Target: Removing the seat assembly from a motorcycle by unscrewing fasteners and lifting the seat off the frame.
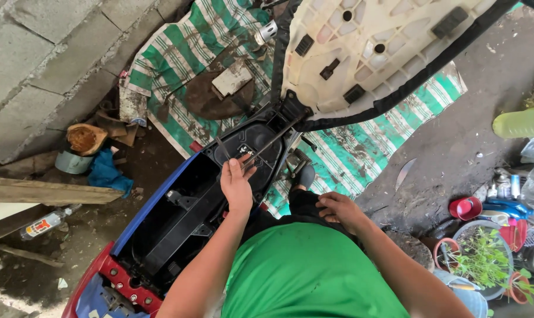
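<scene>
Fingers [241, 171] of left hand [237, 188] clamped on thin metal rod [273, 141], right hand [337, 209] loosely curled on knee [302, 203].

a rough outdoor repair yard beside a house: a scooter [178, 218] stands opened with its seat [384, 47] tipped up, on a stained dirt floor [455, 147]. left of the scooter rises a bare block wall [49, 65]; a dirty striped tarp [178, 53] lies beyond it, potted plants [485, 259] to its right.
</scene>
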